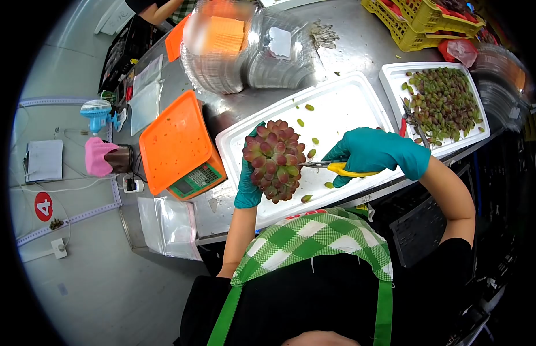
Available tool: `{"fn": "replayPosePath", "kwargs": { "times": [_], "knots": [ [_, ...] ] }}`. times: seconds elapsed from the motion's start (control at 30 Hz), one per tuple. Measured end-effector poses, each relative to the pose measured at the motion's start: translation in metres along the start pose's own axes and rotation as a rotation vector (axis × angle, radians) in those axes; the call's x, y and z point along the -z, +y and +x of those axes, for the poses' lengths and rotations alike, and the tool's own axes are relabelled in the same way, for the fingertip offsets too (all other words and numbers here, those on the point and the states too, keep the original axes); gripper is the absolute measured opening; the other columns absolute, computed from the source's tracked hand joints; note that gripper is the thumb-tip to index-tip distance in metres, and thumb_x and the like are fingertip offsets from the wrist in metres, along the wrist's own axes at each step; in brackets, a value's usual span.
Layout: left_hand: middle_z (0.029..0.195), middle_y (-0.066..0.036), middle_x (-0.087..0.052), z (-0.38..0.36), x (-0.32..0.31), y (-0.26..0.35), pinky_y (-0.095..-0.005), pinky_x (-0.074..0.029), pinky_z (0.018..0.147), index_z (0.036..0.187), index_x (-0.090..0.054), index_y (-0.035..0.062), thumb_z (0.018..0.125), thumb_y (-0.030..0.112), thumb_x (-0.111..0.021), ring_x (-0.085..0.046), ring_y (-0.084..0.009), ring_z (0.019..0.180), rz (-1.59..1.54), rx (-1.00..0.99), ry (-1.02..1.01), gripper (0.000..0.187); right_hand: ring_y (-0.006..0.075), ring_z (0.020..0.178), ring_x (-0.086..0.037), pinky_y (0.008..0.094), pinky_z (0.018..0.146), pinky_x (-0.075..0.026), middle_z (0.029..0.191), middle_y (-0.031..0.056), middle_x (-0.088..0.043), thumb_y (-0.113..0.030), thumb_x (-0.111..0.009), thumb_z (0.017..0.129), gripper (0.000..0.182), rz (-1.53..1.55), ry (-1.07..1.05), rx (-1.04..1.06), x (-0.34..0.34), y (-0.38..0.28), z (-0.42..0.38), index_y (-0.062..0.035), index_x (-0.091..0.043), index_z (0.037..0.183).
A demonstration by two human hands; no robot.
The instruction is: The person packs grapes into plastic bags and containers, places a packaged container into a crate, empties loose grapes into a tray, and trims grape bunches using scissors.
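A bunch of reddish-green grapes (275, 161) is held up over the white tray (343, 104) by my left hand (247, 181), which wears a teal glove and is partly hidden behind the fruit. My right hand (383, 153), gloved the same way, grips yellow-handled scissors (351, 169). Their thin blades point left and reach the right side of the bunch. Several loose green grapes (310, 107) lie scattered in the tray beneath and beside my hands.
Left of the tray stands an orange scale (178, 144). A smaller white tray (389, 72) at right holds many loose grapes and red-handled scissors (404, 124). Stacked clear plastic containers (279, 63) and yellow crates (406, 34) stand farther back. Plastic bags (170, 225) lie at the table's left edge.
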State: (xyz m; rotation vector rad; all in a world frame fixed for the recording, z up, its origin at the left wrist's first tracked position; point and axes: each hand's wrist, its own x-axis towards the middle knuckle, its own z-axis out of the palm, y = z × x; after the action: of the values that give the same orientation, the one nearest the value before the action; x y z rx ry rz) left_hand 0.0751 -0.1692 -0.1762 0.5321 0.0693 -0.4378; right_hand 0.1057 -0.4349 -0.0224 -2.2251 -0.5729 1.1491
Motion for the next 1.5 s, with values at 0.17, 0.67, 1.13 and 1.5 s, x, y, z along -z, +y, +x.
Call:
{"fn": "replayPosePath", "kwargs": {
  "times": [0.17,0.67,1.13,1.5],
  "knots": [
    [0.116,-0.012,-0.043,0.003,-0.001,0.002,-0.0436,-0.047,0.078,0.126,-0.031,0.0090,0.082,0.052,-0.037,-0.050,-0.0283,0.097,-0.001,0.008,-0.011,0.061,0.0244,0.072,-0.059,0.0323,0.066,-0.044,0.083,0.0098,-0.064,-0.040,-0.070,0.064,0.046,0.015,0.000,0.014,0.005,-0.003,0.001,-0.0091,-0.063,0.098],
    [0.117,-0.012,-0.043,0.028,-0.001,-0.012,-0.0435,-0.047,0.078,0.126,-0.031,0.0094,0.083,0.051,-0.037,-0.050,-0.0284,0.097,-0.099,0.099,-0.126,0.060,0.0238,0.071,-0.060,0.0325,0.065,-0.046,0.081,0.0062,-0.064,-0.033,-0.069,0.066,0.034,-0.066,0.136,-0.032,0.004,0.018,-0.008,-0.0127,-0.065,0.093],
    [0.121,-0.013,-0.040,0.039,-0.011,-0.008,-0.0419,-0.041,0.090,0.128,-0.029,0.0098,0.086,0.036,-0.041,-0.045,-0.0282,0.107,-0.149,0.101,-0.334,0.051,0.0091,0.079,-0.054,0.0227,0.074,-0.044,0.089,0.0059,-0.059,-0.022,-0.073,0.068,0.058,0.869,0.656,0.349,-0.071,0.052,0.047,-0.0040,-0.046,0.116],
    [0.122,-0.013,-0.040,0.034,-0.020,0.003,-0.0416,-0.038,0.093,0.128,-0.028,0.0096,0.087,0.030,-0.041,-0.043,-0.0278,0.110,0.265,-0.061,-0.243,0.048,0.0070,0.083,-0.050,0.0207,0.075,-0.043,0.097,0.0022,-0.053,-0.010,-0.066,0.074,0.055,1.207,0.742,0.495,-0.084,0.004,0.065,-0.0043,-0.040,0.122]
  ]
}}
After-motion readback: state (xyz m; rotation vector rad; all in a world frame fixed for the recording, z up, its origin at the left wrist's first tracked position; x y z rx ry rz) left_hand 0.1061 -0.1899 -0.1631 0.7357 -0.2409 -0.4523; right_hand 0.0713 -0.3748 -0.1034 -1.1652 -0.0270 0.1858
